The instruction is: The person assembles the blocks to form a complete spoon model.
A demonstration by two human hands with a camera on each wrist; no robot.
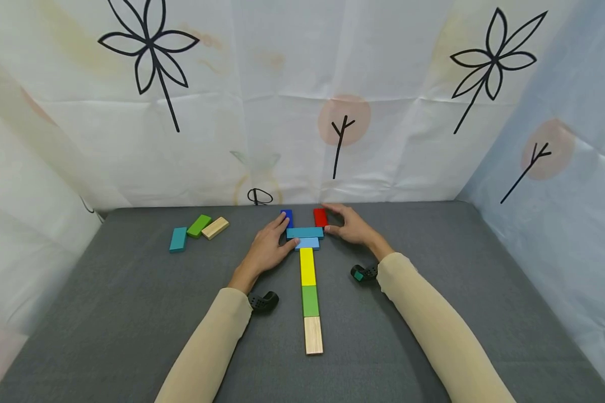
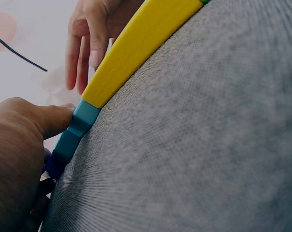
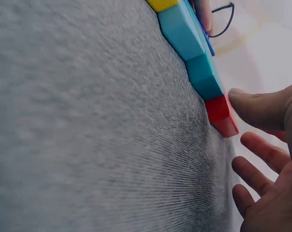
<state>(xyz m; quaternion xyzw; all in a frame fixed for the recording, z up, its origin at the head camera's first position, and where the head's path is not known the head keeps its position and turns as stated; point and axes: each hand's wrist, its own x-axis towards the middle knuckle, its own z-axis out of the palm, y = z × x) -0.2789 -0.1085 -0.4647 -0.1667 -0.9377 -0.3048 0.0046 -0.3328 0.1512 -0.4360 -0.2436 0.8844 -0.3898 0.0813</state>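
Observation:
Flat wooden blocks lie end to end on the table: a plain wood block (image 1: 313, 336), a green block (image 1: 310, 301) and a yellow block (image 1: 307, 266). Beyond them, a light blue block (image 1: 308, 243) and a longer teal block (image 1: 305, 233) lie crosswise. A dark blue block (image 1: 288, 217) and a red block (image 1: 320, 217) stand off the teal block's far side, left and right. My left hand (image 1: 266, 250) rests a fingertip at the dark blue block, its thumb at the light blue block. Beside the red block, my right hand (image 1: 355, 228) has its fingers spread and holds nothing.
At the table's back left lie a teal block (image 1: 178, 239), a green block (image 1: 199, 226) and a plain wood block (image 1: 215, 228). A white patterned cloth (image 1: 282, 140) hangs behind the grey table (image 1: 131, 313). Dark wrist devices sit by both cuffs.

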